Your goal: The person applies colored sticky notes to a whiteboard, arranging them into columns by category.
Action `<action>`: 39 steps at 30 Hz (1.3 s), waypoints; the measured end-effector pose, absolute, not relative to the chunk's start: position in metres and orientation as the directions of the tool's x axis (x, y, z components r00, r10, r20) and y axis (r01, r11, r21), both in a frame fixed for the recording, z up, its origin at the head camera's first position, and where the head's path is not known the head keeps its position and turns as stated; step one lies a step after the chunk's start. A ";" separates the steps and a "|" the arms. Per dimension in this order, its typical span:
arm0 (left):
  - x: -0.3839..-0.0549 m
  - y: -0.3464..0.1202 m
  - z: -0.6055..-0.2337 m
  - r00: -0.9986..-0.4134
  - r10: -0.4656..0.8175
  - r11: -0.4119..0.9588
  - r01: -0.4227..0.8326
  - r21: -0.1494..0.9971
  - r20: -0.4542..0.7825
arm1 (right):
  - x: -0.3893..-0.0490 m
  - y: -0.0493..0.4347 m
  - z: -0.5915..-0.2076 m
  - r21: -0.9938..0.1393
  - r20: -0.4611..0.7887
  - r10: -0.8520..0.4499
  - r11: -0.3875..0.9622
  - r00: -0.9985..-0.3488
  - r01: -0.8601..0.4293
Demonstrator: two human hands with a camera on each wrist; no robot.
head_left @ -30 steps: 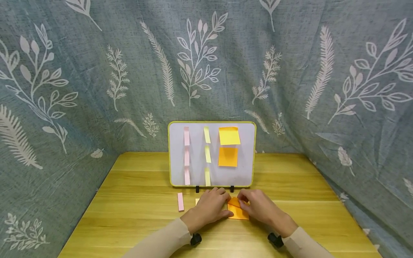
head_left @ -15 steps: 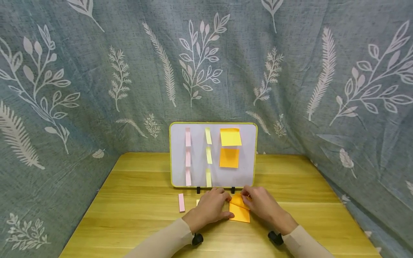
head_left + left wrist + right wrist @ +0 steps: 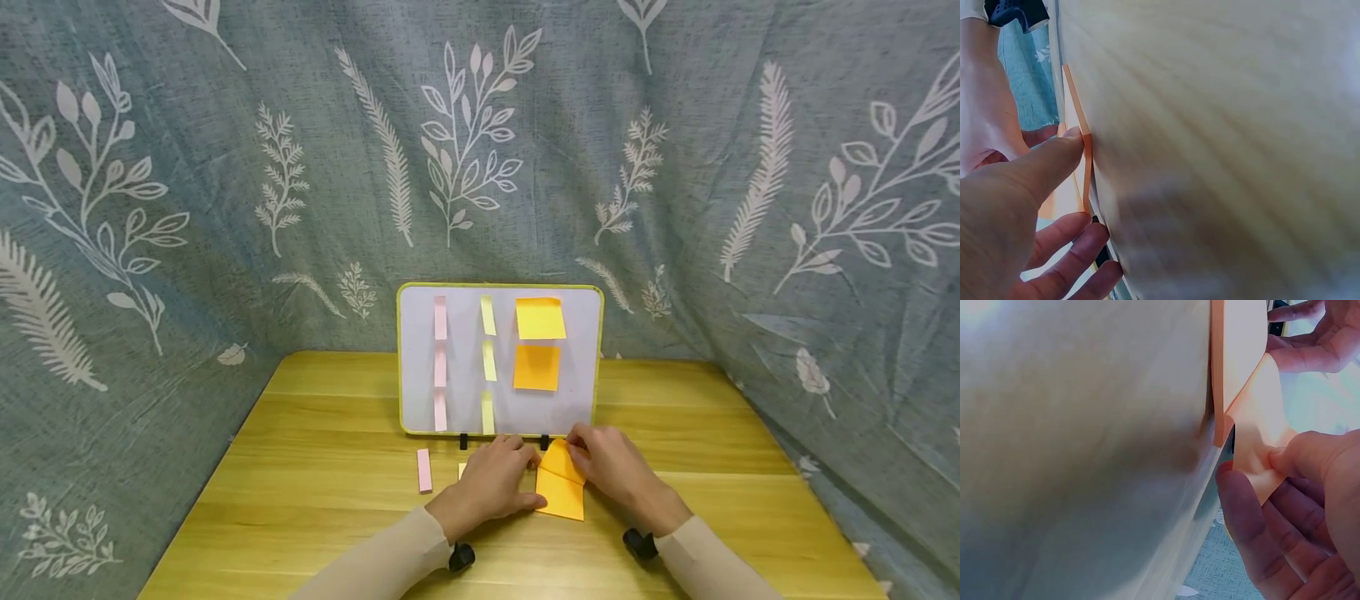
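An orange sticky note pad (image 3: 562,502) lies on the table just in front of the whiteboard. My left hand (image 3: 491,482) holds it steady by its left side, the thumb (image 3: 1063,156) on the near corner and the fingers by the far one. Between thumb and forefinger, my right hand (image 3: 621,473) pinches the top orange sheet (image 3: 1259,412), which is lifted and bent back from the pad. Partly hidden behind the left hand is a pale yellow pad (image 3: 461,470). Left of it lies a narrow pink sticky note pad (image 3: 424,472).
A whiteboard (image 3: 465,358) with a yellow frame stands upright on black feet (image 3: 463,442). On it hang pink strips (image 3: 440,364), pale yellow strips (image 3: 489,360), a yellow note (image 3: 540,318) and an orange note (image 3: 536,367). Patterned cloth (image 3: 330,208) surrounds the wooden table (image 3: 315,492).
My right hand has moved slightly up toward the whiteboard, peeling the orange sheet farther back and uncovering more of the pad. My left hand stays at the pad's left side.
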State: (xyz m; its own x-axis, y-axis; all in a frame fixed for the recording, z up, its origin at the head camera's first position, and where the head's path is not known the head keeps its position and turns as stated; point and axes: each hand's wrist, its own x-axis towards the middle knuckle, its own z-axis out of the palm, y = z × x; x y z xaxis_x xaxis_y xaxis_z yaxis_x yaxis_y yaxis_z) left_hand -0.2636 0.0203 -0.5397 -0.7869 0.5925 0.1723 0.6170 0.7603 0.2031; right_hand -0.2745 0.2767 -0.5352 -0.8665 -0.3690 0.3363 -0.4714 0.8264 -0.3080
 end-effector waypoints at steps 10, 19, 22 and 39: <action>-0.265 0.021 -0.540 -0.791 0.588 0.765 0.611 0.204 0.168 | -0.278 0.280 -0.533 -0.312 0.354 -0.337 0.837 -0.873 -0.449; -0.265 0.019 -0.539 -0.792 0.587 0.759 0.611 0.224 0.169 | -0.278 0.284 -0.529 -0.309 0.369 -0.316 0.846 -0.874 -0.436; -0.264 0.019 -0.540 -0.790 0.590 0.756 0.613 0.231 0.166 | -0.277 0.286 -0.530 -0.301 0.392 -0.314 0.845 -0.865 -0.443; -0.262 0.019 -0.538 -0.785 0.599 0.757 0.620 0.208 0.161 | -0.275 0.294 -0.510 -0.325 0.434 -0.273 0.842 -0.859 -0.431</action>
State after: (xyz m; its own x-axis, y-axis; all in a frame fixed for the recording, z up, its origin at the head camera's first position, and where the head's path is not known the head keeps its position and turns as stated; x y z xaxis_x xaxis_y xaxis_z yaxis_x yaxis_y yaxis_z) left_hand -0.2617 0.0191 -0.5378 -0.7847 0.5986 0.1611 0.6199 0.7566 0.2082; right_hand -0.2755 0.2944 -0.5100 -0.8588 -0.2726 0.4336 -0.4312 0.8419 -0.3246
